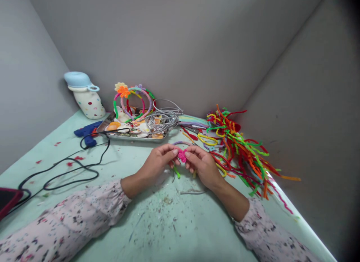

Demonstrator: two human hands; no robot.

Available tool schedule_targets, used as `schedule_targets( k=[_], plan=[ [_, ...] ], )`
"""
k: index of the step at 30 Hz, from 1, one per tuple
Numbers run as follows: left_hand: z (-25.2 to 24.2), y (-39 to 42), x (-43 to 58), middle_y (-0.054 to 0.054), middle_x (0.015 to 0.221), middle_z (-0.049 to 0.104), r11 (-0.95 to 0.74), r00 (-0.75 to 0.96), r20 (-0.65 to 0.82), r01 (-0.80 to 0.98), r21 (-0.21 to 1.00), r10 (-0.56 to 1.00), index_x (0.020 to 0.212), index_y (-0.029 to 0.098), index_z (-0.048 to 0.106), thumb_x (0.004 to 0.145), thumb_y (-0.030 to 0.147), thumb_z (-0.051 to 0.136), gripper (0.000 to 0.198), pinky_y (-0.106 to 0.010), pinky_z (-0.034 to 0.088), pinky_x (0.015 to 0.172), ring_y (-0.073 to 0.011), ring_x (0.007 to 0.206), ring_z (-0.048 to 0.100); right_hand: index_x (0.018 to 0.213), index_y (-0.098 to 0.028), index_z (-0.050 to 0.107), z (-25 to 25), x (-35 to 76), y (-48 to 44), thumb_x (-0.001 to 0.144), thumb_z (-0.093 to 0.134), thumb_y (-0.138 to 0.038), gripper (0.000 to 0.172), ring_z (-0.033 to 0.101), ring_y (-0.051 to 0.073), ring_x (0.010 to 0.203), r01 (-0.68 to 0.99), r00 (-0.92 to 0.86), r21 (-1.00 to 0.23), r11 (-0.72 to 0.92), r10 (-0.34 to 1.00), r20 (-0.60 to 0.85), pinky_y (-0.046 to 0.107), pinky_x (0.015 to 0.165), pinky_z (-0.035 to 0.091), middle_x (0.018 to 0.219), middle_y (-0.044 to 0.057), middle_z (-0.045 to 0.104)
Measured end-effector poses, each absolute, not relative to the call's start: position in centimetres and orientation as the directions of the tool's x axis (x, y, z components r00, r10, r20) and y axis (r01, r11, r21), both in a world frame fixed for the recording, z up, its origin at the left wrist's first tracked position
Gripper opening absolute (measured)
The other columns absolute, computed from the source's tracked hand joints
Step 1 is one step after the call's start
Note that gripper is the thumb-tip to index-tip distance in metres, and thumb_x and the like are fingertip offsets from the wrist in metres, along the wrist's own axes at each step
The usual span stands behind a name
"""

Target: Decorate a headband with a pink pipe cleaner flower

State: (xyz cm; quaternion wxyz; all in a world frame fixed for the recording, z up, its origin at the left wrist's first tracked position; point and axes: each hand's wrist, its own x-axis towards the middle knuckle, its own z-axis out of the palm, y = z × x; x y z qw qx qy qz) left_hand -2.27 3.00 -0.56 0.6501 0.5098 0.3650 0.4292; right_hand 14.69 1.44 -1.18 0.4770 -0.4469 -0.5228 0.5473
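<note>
Squarely between both grips [161, 157] [204, 167] sits a pink piece [182, 155].

Your view has soft, diffuse light, with a faint shadow under your left sleeve [75, 217]; wide-angle stretch tilts the bottle [87, 101], blackness darkens the right edge, and the pink piece [182, 156] looks slightly soft.

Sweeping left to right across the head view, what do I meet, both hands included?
Red-edged device, blue-lidded bottle, flower-decorated headbands, left hand, pink fuzzy piece, right hand, multicoloured pipe-cleaner pile.
</note>
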Motion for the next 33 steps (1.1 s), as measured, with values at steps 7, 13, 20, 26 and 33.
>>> schedule_targets(
  k=[7,13,20,26,33],
  plan=[
    [-0.7,3.2,-2.2,0.000,0.059,0.059,0.235,0.370,-0.125,-0.269,0.934,0.921,0.077,0.014,0.060,0.079,0.025,0.062,0.011,-0.018,0.036,0.048,-0.0072,0.051,0.052,0.082,-0.019,0.060,-0.4,14.3,1.1,0.076,0.067,-0.034,0.017,0.052,0.010,0.054,-0.004,-0.211,-0.997,0.073,0.975,0.072,0.022,0.049,0.040,0.066,-0.002,0.060],
    [-0.4,3.0,-1.9,0.001,0.056,0.055,0.336,0.410,-0.206,-0.278,0.900,0.889,0.079,0.014,0.057,0.075,0.019,0.061,0.007,-0.018,0.032,0.045,-0.0066,0.047,0.048,0.080,-0.019,0.059,-0.3,14.2,0.8,0.078,0.065,-0.035,0.017,0.052,0.010,0.055,-0.014,-0.238,-0.998,0.067,0.969,0.068,0.022,0.051,0.041,0.064,-0.002,0.060],
    [-0.2,2.4,-1.8,0.003,0.069,0.057,-0.048,0.210,0.068,-0.098,0.994,0.975,0.086,0.016,0.059,0.075,0.022,0.066,0.014,-0.021,0.036,0.056,-0.0079,0.059,0.048,0.085,-0.019,0.057,-1.7,14.5,1.6,0.079,0.065,-0.035,0.019,0.050,0.008,0.049,-0.157,-0.128,-0.988,-0.012,0.992,0.008,0.018,0.045,0.038,0.058,-0.004,0.059],
    [-0.7,2.4,-1.8,-0.002,0.072,0.062,-0.057,0.321,0.072,-0.058,0.997,0.944,0.082,0.014,0.061,0.078,0.027,0.064,0.014,-0.026,0.040,0.064,-0.0122,0.066,0.053,0.089,-0.017,0.063,-1.4,14.3,1.5,0.077,0.067,-0.033,0.021,0.048,0.006,0.046,-0.196,-0.155,-0.979,-0.055,0.988,-0.024,0.017,0.042,0.035,0.057,-0.003,0.059],
    [-0.7,2.6,-1.8,0.002,0.061,0.053,0.001,0.365,0.030,-0.083,0.997,0.930,0.077,0.014,0.061,0.081,0.028,0.060,0.015,-0.024,0.033,0.053,-0.0090,0.054,0.042,0.087,-0.016,0.067,-1.0,14.4,1.4,0.075,0.070,-0.032,0.020,0.049,0.006,0.046,-0.325,-0.242,-0.933,-0.153,0.967,-0.074,0.016,0.041,0.034,0.056,-0.002,0.060]
  ],
)
